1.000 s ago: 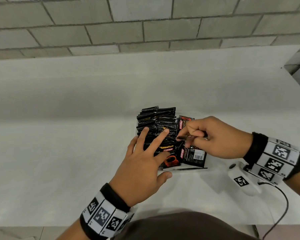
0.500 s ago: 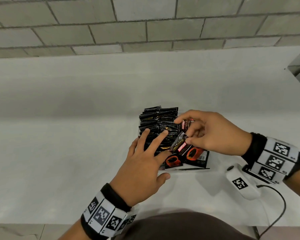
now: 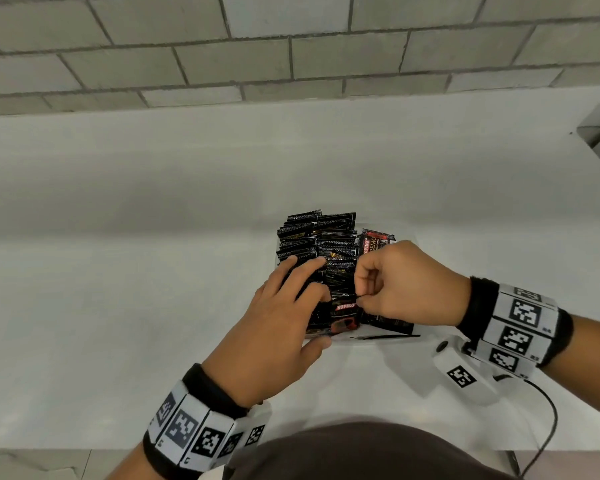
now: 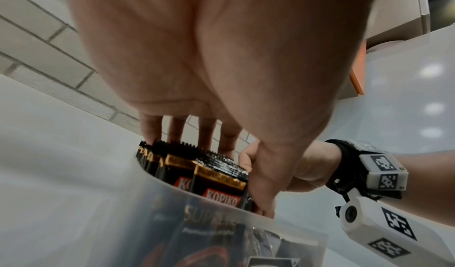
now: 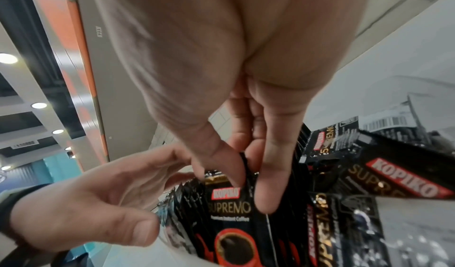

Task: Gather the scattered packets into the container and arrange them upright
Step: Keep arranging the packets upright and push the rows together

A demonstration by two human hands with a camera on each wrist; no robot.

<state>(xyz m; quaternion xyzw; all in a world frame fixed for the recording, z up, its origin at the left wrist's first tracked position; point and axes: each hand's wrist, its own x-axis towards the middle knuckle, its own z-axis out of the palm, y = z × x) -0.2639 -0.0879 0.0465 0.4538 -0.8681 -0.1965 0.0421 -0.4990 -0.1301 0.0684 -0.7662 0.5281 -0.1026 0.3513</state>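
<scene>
Black foil packets (image 3: 317, 244) stand on edge in rows inside a clear plastic container (image 4: 221, 209) on the white desk (image 3: 118, 306). The left hand (image 3: 274, 327) lies over the near rows with its fingers (image 3: 302, 271) straight and spread, tips resting on the packet tops. The right hand (image 3: 402, 282) pinches one packet (image 5: 231, 203) by its upper edge between thumb and fingertips, holding it upright at the front of the rows, its red label facing the person. More packets (image 5: 384, 166) lie tilted or flat on the right side of the container, beside the upright ones. Both wrists wear black bands with white marker blocks (image 3: 520, 323). A grey block wall (image 3: 291, 46) rises behind the desk.
</scene>
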